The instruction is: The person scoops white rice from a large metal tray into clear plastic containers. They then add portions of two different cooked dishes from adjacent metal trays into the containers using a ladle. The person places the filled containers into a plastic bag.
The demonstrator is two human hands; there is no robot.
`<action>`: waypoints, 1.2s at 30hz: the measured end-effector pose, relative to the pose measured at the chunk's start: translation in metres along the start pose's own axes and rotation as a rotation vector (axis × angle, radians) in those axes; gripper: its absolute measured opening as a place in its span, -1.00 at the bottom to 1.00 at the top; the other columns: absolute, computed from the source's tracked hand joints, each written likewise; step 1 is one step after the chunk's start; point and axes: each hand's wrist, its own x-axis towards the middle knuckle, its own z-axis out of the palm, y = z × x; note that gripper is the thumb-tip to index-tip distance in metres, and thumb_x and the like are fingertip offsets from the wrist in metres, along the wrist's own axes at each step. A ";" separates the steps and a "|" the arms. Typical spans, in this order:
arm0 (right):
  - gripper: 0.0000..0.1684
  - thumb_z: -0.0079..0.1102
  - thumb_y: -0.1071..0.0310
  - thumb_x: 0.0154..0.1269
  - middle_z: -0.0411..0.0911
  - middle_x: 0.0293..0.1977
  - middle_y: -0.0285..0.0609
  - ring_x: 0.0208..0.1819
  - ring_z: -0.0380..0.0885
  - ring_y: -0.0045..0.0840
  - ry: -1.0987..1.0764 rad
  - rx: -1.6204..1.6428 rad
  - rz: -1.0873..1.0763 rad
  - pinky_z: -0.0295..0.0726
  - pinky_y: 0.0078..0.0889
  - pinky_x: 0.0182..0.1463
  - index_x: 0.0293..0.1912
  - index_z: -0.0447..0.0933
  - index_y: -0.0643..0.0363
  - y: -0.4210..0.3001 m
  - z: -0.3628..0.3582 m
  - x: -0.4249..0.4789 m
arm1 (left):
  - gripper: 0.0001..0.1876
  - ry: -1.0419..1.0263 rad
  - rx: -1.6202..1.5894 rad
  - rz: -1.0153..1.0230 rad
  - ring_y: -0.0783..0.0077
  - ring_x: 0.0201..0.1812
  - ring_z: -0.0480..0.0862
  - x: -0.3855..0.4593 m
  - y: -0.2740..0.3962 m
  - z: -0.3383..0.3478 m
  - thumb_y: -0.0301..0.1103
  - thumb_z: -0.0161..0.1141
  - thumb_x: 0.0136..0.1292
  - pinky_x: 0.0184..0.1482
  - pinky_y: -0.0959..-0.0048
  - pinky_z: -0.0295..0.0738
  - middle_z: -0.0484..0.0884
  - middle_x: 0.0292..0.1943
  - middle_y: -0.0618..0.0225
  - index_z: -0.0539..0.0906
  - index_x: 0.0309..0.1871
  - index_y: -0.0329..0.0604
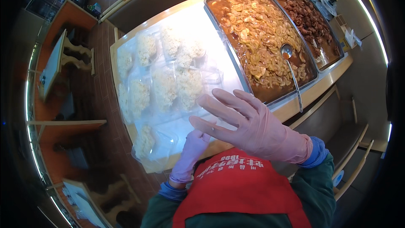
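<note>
My right hand (250,123), in a pink glove, is raised over the table's front edge with its fingers spread and nothing in them. Lower and to its left, my left hand (196,144) has its gloved fingers curled; what they may hold is hidden. Clear plastic takeaway containers (218,76) stand together on the white tabletop. Several hold white rice (164,90). One container of rice (145,142) sits apart at the near left corner, left of my left hand.
Beyond my right hand lies a metal tray (245,77) of sliced food in brown sauce, with a ladle (294,80) resting in it. A second tray (340,60) holds dark braised pieces. Stacked clear lids (327,4) are at the far right. A bench (332,129) stands right of me.
</note>
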 end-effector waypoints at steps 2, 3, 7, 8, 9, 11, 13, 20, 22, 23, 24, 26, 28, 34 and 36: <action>-0.41 0.05 0.40 0.07 0.29 0.17 -0.24 0.14 0.32 -0.40 0.007 0.013 -0.023 0.32 -0.31 0.15 0.13 0.36 -0.26 -0.002 -0.001 -0.001 | -0.69 0.034 -0.182 -0.094 0.47 -0.07 0.59 -0.006 -0.003 0.003 -0.30 -0.04 0.31 -0.03 0.51 0.45 0.61 -0.15 0.22 0.51 0.06 -0.20; -0.42 0.04 0.41 0.07 0.30 0.16 -0.25 0.14 0.32 -0.40 0.021 0.037 -0.039 0.32 -0.31 0.15 0.13 0.37 -0.27 -0.004 -0.003 0.002 | -0.69 0.055 -0.270 -0.135 0.48 -0.08 0.59 -0.008 -0.002 0.003 -0.30 -0.04 0.31 -0.04 0.51 0.45 0.61 -0.14 0.22 0.52 0.05 -0.21; -0.35 0.06 0.38 0.07 0.33 0.12 -0.24 0.11 0.34 -0.45 0.071 0.017 -0.210 0.34 -0.38 0.11 0.19 0.30 -0.35 -0.021 -0.025 0.010 | -0.70 0.126 -0.410 -0.263 0.49 -0.13 0.62 -0.015 0.016 -0.009 -0.31 -0.02 0.30 -0.08 0.52 0.48 0.62 -0.17 0.24 0.54 0.02 -0.21; -0.40 0.11 0.34 0.05 0.38 0.07 -0.23 0.08 0.37 -0.45 0.144 0.095 -0.237 0.36 -0.38 0.08 0.15 0.34 -0.28 -0.030 -0.032 0.011 | -0.70 0.117 -0.285 -0.279 0.49 -0.17 0.63 -0.017 0.031 -0.018 -0.32 -0.02 0.30 -0.09 0.52 0.48 0.63 -0.20 0.23 0.53 0.02 -0.22; -0.43 0.16 0.31 0.03 0.42 0.02 -0.22 0.04 0.39 -0.46 0.214 0.164 -0.259 0.39 -0.38 0.06 0.11 0.39 -0.21 -0.041 -0.039 0.011 | -0.70 0.097 -0.164 -0.299 0.48 -0.20 0.64 -0.021 0.038 -0.023 -0.32 -0.01 0.29 -0.10 0.53 0.49 0.63 -0.23 0.23 0.53 0.03 -0.22; -0.49 0.13 0.20 0.08 0.42 0.04 -0.29 0.02 0.40 -0.51 0.277 0.246 -0.458 0.37 -0.40 0.04 0.10 0.42 -0.16 -0.055 -0.058 0.017 | -0.71 0.156 -0.286 -0.283 0.51 -0.26 0.62 -0.032 -0.015 -0.018 -0.35 -0.03 0.31 -0.13 0.55 0.49 0.63 -0.29 0.25 0.52 0.03 -0.25; -0.52 -0.08 0.13 0.22 0.43 0.08 -0.43 -0.02 0.45 -0.62 0.388 0.267 -0.613 0.38 -0.53 -0.06 0.16 0.38 -0.23 -0.066 -0.055 0.020 | -0.72 0.243 -0.325 -0.339 0.52 -0.26 0.60 -0.045 -0.021 -0.029 -0.38 -0.06 0.34 -0.11 0.56 0.46 0.61 -0.29 0.27 0.51 0.02 -0.31; -0.51 -0.17 0.10 0.25 0.42 0.11 -0.55 0.03 0.44 -0.69 0.231 0.547 -0.510 0.33 -0.63 -0.09 0.19 0.37 -0.27 -0.091 -0.043 0.020 | -0.72 0.505 -0.411 -0.444 0.53 -0.27 0.58 -0.098 -0.056 -0.035 -0.37 -0.10 0.37 -0.11 0.58 0.47 0.59 -0.29 0.27 0.51 0.01 -0.33; -0.52 -0.11 0.12 0.24 0.42 0.11 -0.52 0.06 0.41 -0.71 0.438 0.412 -0.734 0.33 -0.57 -0.01 0.18 0.38 -0.26 -0.092 -0.033 0.024 | -0.73 0.552 -0.397 -0.453 0.51 -0.28 0.60 -0.105 -0.056 -0.043 -0.37 -0.09 0.36 -0.13 0.58 0.47 0.60 -0.28 0.25 0.50 -0.01 -0.34; -0.50 -0.09 0.12 0.22 0.39 0.12 -0.50 0.08 0.38 -0.69 0.479 0.397 -0.785 0.30 -0.54 0.02 0.19 0.37 -0.25 -0.093 -0.032 0.026 | -0.73 0.622 -0.403 -0.454 0.50 -0.29 0.60 -0.113 -0.060 -0.049 -0.37 -0.09 0.36 -0.13 0.58 0.47 0.60 -0.28 0.24 0.50 -0.01 -0.34; -0.49 -0.06 0.12 0.21 0.37 0.14 -0.48 0.10 0.36 -0.68 0.462 0.425 -0.816 0.28 -0.51 0.04 0.19 0.36 -0.24 -0.091 -0.031 0.027 | -0.73 0.717 -0.407 -0.459 0.50 -0.29 0.61 -0.124 -0.068 -0.055 -0.38 -0.08 0.35 -0.13 0.58 0.47 0.60 -0.28 0.24 0.50 -0.01 -0.35; -0.45 -0.01 0.11 0.17 0.32 0.16 -0.43 0.14 0.31 -0.64 0.303 0.563 -0.799 0.24 -0.46 0.10 0.21 0.33 -0.23 -0.089 -0.035 0.027 | -0.74 0.989 -0.336 -0.465 0.49 -0.29 0.61 -0.145 -0.092 -0.067 -0.39 -0.08 0.34 -0.16 0.58 0.48 0.61 -0.30 0.23 0.52 -0.05 -0.36; -0.41 0.05 0.10 0.14 0.27 0.19 -0.38 0.18 0.26 -0.60 0.160 0.691 -0.789 0.19 -0.41 0.15 0.22 0.31 -0.21 -0.084 -0.035 0.029 | -0.75 1.308 -0.085 -0.468 0.47 -0.26 0.60 -0.171 -0.122 -0.073 -0.40 -0.07 0.32 -0.19 0.54 0.48 0.62 -0.30 0.23 0.54 -0.10 -0.37; -0.26 0.21 0.07 0.04 0.12 0.27 -0.24 0.29 0.12 -0.49 -0.078 0.736 -0.784 0.06 -0.25 0.32 0.25 0.25 -0.16 -0.087 -0.037 0.039 | -0.69 1.228 0.073 -0.801 0.32 -0.16 0.59 -0.205 -0.197 -0.080 -0.32 0.00 0.27 -0.13 0.38 0.46 0.59 -0.18 0.20 0.48 -0.01 -0.32; -0.23 0.25 0.07 0.01 0.12 0.26 -0.18 0.25 0.13 -0.43 -0.168 0.624 -0.829 0.08 -0.21 0.30 0.24 0.24 -0.12 -0.081 -0.029 0.048 | -0.66 1.008 0.200 -0.883 0.28 -0.19 0.59 -0.208 -0.218 -0.077 -0.29 0.03 0.24 -0.14 0.35 0.46 0.59 -0.19 0.21 0.45 0.01 -0.29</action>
